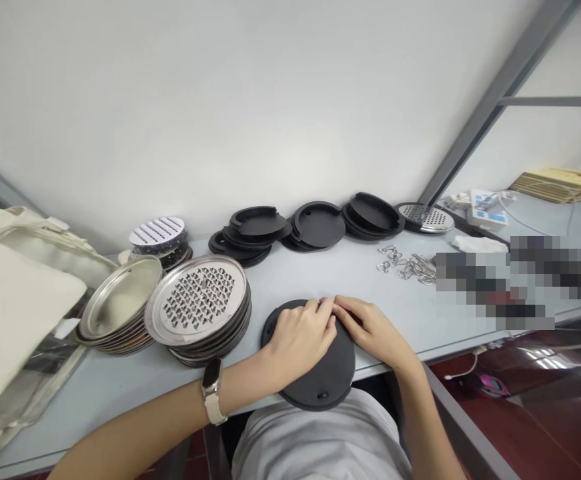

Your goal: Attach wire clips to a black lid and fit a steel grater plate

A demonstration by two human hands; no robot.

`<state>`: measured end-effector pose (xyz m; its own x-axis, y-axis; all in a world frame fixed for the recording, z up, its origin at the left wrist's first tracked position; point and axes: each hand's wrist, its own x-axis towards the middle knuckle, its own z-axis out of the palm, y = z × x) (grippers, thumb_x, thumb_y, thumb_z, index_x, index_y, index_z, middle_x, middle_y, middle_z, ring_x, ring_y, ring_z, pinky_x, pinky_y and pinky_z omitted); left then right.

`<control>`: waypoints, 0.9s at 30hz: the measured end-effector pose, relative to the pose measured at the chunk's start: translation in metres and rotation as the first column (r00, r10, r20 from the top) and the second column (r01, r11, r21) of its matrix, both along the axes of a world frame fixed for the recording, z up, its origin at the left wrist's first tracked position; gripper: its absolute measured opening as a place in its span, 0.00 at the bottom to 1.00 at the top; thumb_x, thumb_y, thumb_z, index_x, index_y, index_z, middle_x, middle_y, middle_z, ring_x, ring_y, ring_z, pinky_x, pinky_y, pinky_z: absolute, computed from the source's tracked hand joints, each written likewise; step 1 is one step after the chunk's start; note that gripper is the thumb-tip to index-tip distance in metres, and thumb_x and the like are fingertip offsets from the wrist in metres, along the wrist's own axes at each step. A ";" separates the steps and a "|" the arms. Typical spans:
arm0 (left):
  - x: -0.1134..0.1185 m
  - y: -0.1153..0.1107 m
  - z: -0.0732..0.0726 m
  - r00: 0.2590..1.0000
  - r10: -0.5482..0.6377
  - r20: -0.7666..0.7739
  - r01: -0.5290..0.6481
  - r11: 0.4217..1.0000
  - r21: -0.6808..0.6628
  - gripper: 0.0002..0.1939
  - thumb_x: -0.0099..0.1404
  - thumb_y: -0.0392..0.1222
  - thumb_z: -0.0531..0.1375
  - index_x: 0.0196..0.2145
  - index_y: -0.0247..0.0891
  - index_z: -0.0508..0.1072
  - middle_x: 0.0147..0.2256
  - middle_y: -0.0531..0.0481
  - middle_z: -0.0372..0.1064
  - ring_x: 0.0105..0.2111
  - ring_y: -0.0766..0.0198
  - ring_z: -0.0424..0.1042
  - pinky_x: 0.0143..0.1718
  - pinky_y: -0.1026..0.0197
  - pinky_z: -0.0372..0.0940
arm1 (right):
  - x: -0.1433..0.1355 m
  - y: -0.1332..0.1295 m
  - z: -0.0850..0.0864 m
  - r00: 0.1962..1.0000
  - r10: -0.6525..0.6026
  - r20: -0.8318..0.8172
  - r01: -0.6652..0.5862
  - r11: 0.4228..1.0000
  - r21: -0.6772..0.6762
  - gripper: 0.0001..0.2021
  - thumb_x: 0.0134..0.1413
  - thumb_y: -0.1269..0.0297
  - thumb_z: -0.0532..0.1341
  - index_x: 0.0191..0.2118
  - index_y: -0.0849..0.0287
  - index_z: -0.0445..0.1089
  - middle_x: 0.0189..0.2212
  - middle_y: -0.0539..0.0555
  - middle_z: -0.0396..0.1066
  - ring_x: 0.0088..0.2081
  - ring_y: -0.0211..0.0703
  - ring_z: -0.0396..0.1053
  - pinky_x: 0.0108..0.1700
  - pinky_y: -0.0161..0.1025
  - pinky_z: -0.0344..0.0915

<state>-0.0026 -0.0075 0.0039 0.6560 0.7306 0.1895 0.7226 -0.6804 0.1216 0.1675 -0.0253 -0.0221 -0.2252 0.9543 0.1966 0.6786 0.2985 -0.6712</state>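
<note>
A black round plate (pixel 315 373) with small holes near its rim lies at the table's front edge, partly over my lap. My left hand (pixel 303 337) rests across it with curled fingers gripping the upper right rim. At that same spot my right hand (pixel 370 327) pinches the rim, its fingertips meeting those of the left. Whether a small part sits between the fingertips is hidden. Loose metal wire clips (pixel 410 267) lie on the table beyond my right hand. To the left stands a stack of round metal graters (pixel 200 303).
Black round trays (pixel 320 225) are piled along the wall. A stack of metal dishes (pixel 120 300) and a cream bag (pixel 20 293) occupy the left. Another perforated metal grater (pixel 426 217) lies back right, near a grey post (pixel 470 133). Blurred patches cover objects at right.
</note>
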 end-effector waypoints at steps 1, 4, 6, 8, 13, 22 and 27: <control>0.000 0.000 0.000 1.000 0.002 -0.002 -0.002 1.000 0.001 0.11 0.70 0.43 0.48 0.46 0.41 0.65 0.35 0.51 0.70 0.29 0.60 0.71 0.26 0.61 0.62 | 0.000 0.000 0.000 1.000 0.002 0.003 -0.002 1.000 0.001 0.14 0.67 0.62 0.46 0.30 0.57 0.62 0.27 0.51 0.67 0.30 0.41 0.65 0.36 0.36 0.59; -0.001 0.000 0.000 1.000 -0.004 0.001 0.004 1.000 0.007 0.11 0.69 0.42 0.48 0.46 0.40 0.65 0.35 0.51 0.70 0.29 0.60 0.71 0.26 0.61 0.62 | 0.000 0.000 0.000 1.000 0.001 0.009 -0.001 1.000 0.007 0.14 0.67 0.62 0.47 0.30 0.56 0.61 0.26 0.51 0.67 0.30 0.42 0.64 0.35 0.36 0.59; -0.001 0.000 0.001 1.000 -0.007 0.007 0.007 1.000 0.012 0.11 0.69 0.42 0.49 0.47 0.40 0.65 0.35 0.51 0.70 0.29 0.60 0.71 0.26 0.61 0.62 | 0.000 -0.001 0.001 1.000 -0.005 0.004 0.005 1.000 0.010 0.14 0.67 0.62 0.47 0.29 0.56 0.61 0.26 0.51 0.67 0.29 0.42 0.64 0.35 0.36 0.59; -0.001 0.000 0.001 1.000 -0.002 0.010 0.002 1.000 0.013 0.11 0.69 0.42 0.49 0.46 0.39 0.65 0.34 0.51 0.70 0.29 0.59 0.71 0.26 0.61 0.61 | -0.001 -0.001 0.001 1.000 -0.013 -0.008 0.013 1.000 0.008 0.15 0.67 0.62 0.47 0.29 0.56 0.60 0.25 0.50 0.66 0.29 0.41 0.64 0.34 0.36 0.59; 0.000 0.000 0.001 1.000 0.008 0.000 -0.008 1.000 -0.002 0.09 0.69 0.42 0.49 0.43 0.39 0.65 0.34 0.50 0.70 0.29 0.59 0.71 0.26 0.61 0.62 | -0.001 -0.001 0.000 1.000 -0.018 -0.024 0.017 1.000 -0.003 0.15 0.67 0.61 0.47 0.28 0.56 0.59 0.25 0.49 0.65 0.29 0.41 0.64 0.34 0.36 0.58; 0.001 0.000 0.000 1.000 0.020 -0.004 -0.020 1.000 -0.015 0.09 0.69 0.43 0.49 0.42 0.39 0.65 0.33 0.50 0.70 0.28 0.59 0.72 0.26 0.61 0.63 | 0.000 0.000 0.000 1.000 -0.012 -0.018 0.012 1.000 -0.014 0.15 0.67 0.62 0.47 0.27 0.57 0.56 0.24 0.48 0.62 0.28 0.39 0.63 0.34 0.35 0.56; 0.001 -0.001 0.000 1.000 0.014 -0.006 -0.014 1.000 -0.007 0.09 0.69 0.43 0.49 0.43 0.39 0.65 0.34 0.50 0.70 0.29 0.59 0.72 0.26 0.61 0.63 | -0.001 -0.001 0.000 1.000 -0.016 -0.022 0.016 1.000 -0.019 0.15 0.67 0.62 0.47 0.27 0.57 0.57 0.24 0.48 0.62 0.28 0.39 0.63 0.34 0.35 0.57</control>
